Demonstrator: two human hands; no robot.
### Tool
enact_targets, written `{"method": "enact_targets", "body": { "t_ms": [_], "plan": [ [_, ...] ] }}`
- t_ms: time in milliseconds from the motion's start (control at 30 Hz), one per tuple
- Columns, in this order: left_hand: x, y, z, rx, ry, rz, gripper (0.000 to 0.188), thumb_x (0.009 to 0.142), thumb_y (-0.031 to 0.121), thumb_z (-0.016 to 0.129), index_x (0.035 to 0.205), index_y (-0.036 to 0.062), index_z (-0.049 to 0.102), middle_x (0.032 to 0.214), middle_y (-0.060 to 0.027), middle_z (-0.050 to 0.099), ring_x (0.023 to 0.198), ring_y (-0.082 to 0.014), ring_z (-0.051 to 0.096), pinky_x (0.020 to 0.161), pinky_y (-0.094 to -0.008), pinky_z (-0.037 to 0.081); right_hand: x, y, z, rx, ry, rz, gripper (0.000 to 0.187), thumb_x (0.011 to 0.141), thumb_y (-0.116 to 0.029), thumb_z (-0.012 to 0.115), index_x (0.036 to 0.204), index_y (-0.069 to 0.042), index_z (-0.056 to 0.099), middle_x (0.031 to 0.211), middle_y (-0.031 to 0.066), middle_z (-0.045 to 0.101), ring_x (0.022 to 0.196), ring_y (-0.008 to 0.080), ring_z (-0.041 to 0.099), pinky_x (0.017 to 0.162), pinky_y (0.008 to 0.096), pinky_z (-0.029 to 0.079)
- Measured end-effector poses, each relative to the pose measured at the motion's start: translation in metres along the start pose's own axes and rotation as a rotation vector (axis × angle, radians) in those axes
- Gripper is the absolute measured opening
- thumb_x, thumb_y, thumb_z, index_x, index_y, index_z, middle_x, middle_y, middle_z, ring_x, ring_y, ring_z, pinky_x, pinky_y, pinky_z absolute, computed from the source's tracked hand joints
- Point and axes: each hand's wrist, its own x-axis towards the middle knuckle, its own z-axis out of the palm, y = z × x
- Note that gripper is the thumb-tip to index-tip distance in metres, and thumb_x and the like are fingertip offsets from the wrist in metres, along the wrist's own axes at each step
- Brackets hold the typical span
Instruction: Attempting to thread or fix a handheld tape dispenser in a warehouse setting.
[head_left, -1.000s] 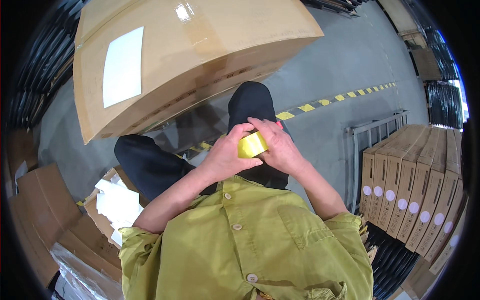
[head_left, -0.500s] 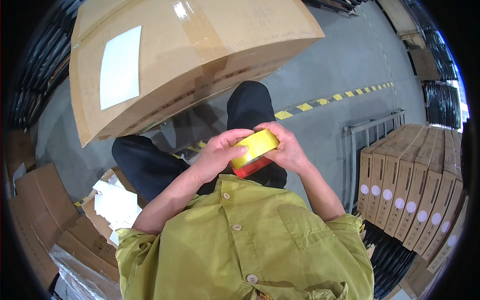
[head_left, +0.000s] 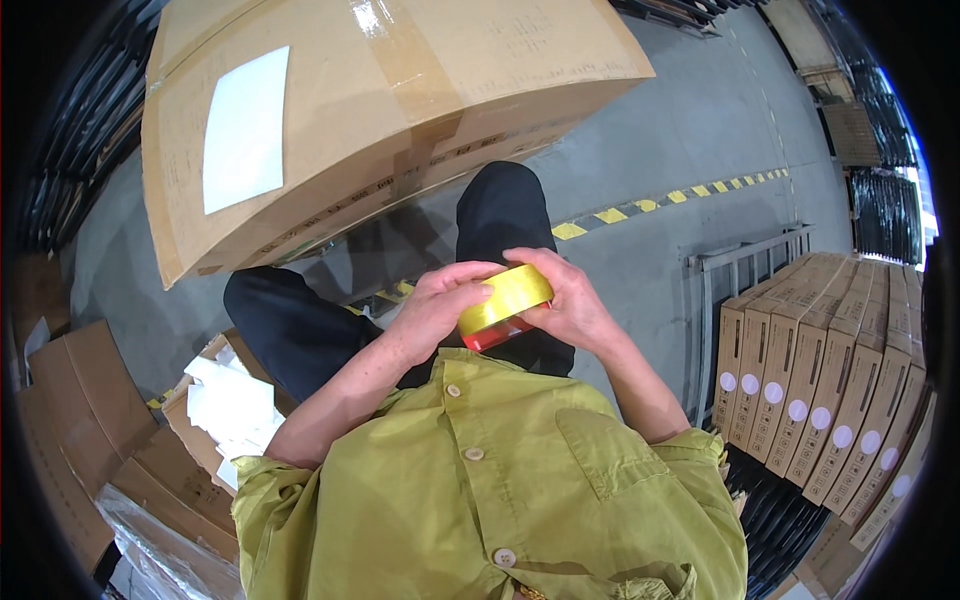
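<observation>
A roll of yellow packing tape (head_left: 505,300) with a red part (head_left: 495,334) under it is held between both hands above my lap. My left hand (head_left: 440,308) grips its left side, the thumb lying on the yellow face. From the right, my right hand (head_left: 566,300) holds the other side, fingers curled over the top edge; some fingertips are hidden behind the roll. Just beyond my knees stands a large cardboard box (head_left: 330,120), taped along its top, with a white sheet (head_left: 246,130) on it.
At lower left, an open carton (head_left: 185,420) holds white papers (head_left: 235,405), beside brown cardboard (head_left: 95,395). Several flat cartons (head_left: 800,370) stand in a row at right near a metal rail (head_left: 745,255). Yellow-black striped tape (head_left: 650,204) crosses the grey floor.
The tape roll has tilted slightly in my hands, and less of its red part shows. My right hand's fingers have shifted a little along its edge.
</observation>
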Motion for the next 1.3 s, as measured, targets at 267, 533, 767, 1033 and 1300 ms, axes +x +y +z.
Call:
{"method": "enact_targets", "body": {
  "t_ms": [267, 533, 767, 1033, 1300],
  "plan": [
    [-0.002, -0.001, 0.004, -0.039, 0.045, 0.001, 0.033, 0.085, 0.011, 0.052, 0.116, -0.0008, 0.055, 0.105, -0.0064, 0.061, 0.094, -0.0103, 0.056, 0.085, -0.0246, 0.043, -0.016, -0.004, -0.011, 0.388, -0.023, 0.101, 0.059, 0.071, -0.002, 0.072, 0.125, -0.006, 0.048, 0.118, 0.0073, 0.052, 0.104, 0.0152, 0.051, 0.088, 0.0273, 0.043],
    [-0.003, 0.001, 0.010, 0.071, 0.020, 0.027, 0.034, 0.087, 0.012, 0.050, 0.117, -0.0021, 0.054, 0.104, -0.0064, 0.061, 0.090, -0.0089, 0.056, 0.082, -0.0234, 0.044, -0.019, 0.003, -0.014, 0.282, -0.010, 0.052, 0.056, 0.070, -0.002, 0.073, 0.121, -0.006, 0.052, 0.118, 0.0088, 0.052, 0.101, 0.0157, 0.052, 0.086, 0.0274, 0.044],
    [-0.002, 0.003, 0.009, 0.169, 0.026, -0.006, 0.034, 0.086, 0.013, 0.050, 0.116, -0.0020, 0.055, 0.104, -0.0065, 0.061, 0.091, -0.0091, 0.056, 0.082, -0.0240, 0.044, -0.020, 0.001, -0.019, 0.308, -0.029, 0.109, 0.059, 0.069, -0.001, 0.074, 0.123, -0.004, 0.051, 0.121, 0.0077, 0.053, 0.106, 0.0141, 0.051, 0.091, 0.0271, 0.042],
    [-0.008, 0.001, 0.001, 0.014, 0.075, -0.021, 0.034, 0.084, 0.010, 0.050, 0.115, -0.0019, 0.057, 0.105, -0.0064, 0.061, 0.094, -0.0106, 0.055, 0.086, -0.0242, 0.041, -0.032, 0.024, -0.065, 0.583, 0.502, 0.197, 0.034, 0.079, 0.000, 0.063, 0.112, -0.001, 0.058, 0.098, 0.0088, 0.065, 0.091, 0.0155, 0.061, 0.085, 0.0294, 0.047],
    [-0.006, 0.000, 0.000, 0.002, 0.054, -0.026, 0.035, 0.084, 0.010, 0.050, 0.115, -0.0027, 0.056, 0.105, -0.0063, 0.061, 0.094, -0.0107, 0.055, 0.086, -0.0246, 0.042, -0.038, 0.036, -0.058, 0.668, 0.552, 0.212, 0.024, 0.081, -0.004, 0.063, 0.105, 0.000, 0.061, 0.089, 0.0078, 0.066, 0.082, 0.0150, 0.062, 0.079, 0.0289, 0.048]
  ]
}}
